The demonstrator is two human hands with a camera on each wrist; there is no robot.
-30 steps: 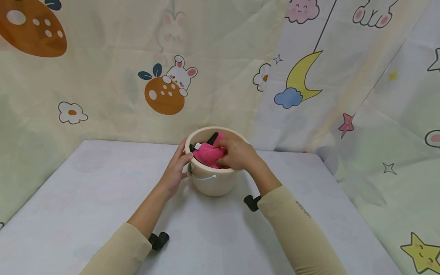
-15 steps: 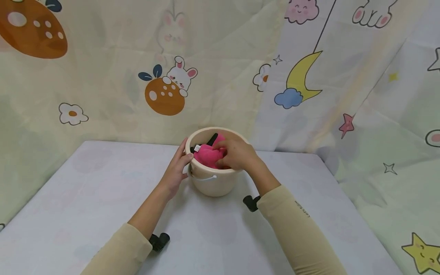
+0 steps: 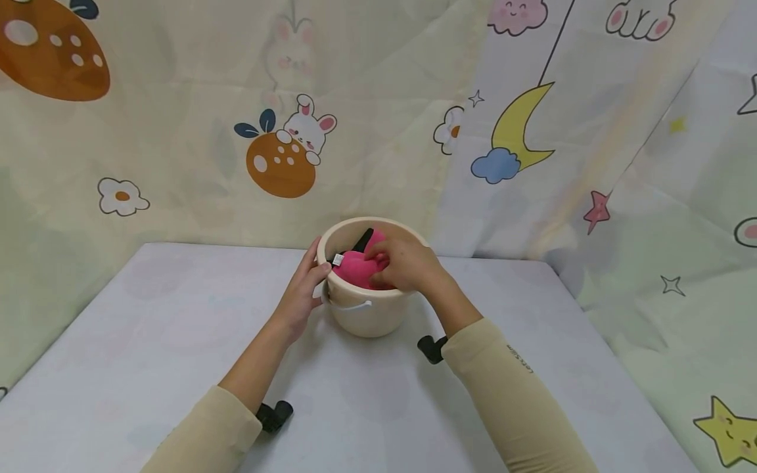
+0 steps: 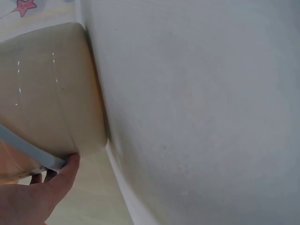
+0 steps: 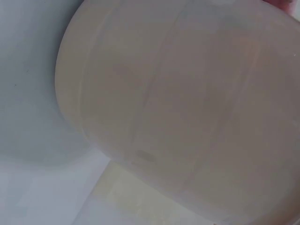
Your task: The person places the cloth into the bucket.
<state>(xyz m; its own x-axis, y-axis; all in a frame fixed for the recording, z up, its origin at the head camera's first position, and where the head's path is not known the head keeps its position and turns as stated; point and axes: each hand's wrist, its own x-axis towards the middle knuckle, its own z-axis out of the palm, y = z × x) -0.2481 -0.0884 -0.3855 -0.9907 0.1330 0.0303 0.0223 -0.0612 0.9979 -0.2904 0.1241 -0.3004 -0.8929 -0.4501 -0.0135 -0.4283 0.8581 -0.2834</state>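
Note:
A cream bucket point(image 3: 369, 315) stands upright at the far side of the table. Inside it lies a soft, bright pink plush-like item point(image 3: 357, 268) with black parts point(image 3: 363, 240) and a small white tag point(image 3: 338, 259). My left hand point(image 3: 300, 292) holds the bucket's left side, thumb at the rim; in the left wrist view a finger presses the wall beside the pale handle point(image 4: 28, 147). My right hand point(image 3: 408, 264) reaches over the right rim, and its curled fingers and thumb grip the pink item. The bucket's wall fills most of the right wrist view, hiding that hand's fingers.
The table point(image 3: 367, 407) has a pale cloth cover. Behind it hangs a printed fabric backdrop point(image 3: 195, 131), close to the bucket. Black wrist-worn devices point(image 3: 275, 416) stick out by both sleeves.
The pink item and its tag sit slightly lower in the bucket than a second ago. Both hands stay in nearly the same places, and the bucket has not visibly moved.

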